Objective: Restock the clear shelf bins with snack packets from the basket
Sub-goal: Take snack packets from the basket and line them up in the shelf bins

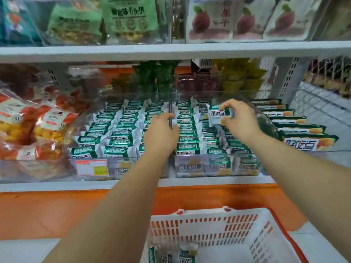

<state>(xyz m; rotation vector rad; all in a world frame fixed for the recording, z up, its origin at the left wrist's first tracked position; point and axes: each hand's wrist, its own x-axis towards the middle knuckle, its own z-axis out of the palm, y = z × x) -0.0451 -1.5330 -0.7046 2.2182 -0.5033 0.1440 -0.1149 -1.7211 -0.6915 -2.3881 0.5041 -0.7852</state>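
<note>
Two clear shelf bins stand side by side, the left bin (121, 168) and the right bin (218, 168), both packed with rows of green-and-white snack packets (117, 130). My right hand (241, 120) pinches one green-and-white packet (221, 113) above the back of the right bin. My left hand (161, 130) rests with curled fingers on the divider between the two bins, among the packets. The white basket (209, 224) with a red rim sits below the shelf and holds a few packets (180, 258) at its bottom.
Bags of orange snacks (32, 130) fill the bin at the left. Longer green packets (300, 128) are stacked to the right. An upper shelf (171, 51) carries green and purple bags. A price label (91, 167) sticks to the left bin's front.
</note>
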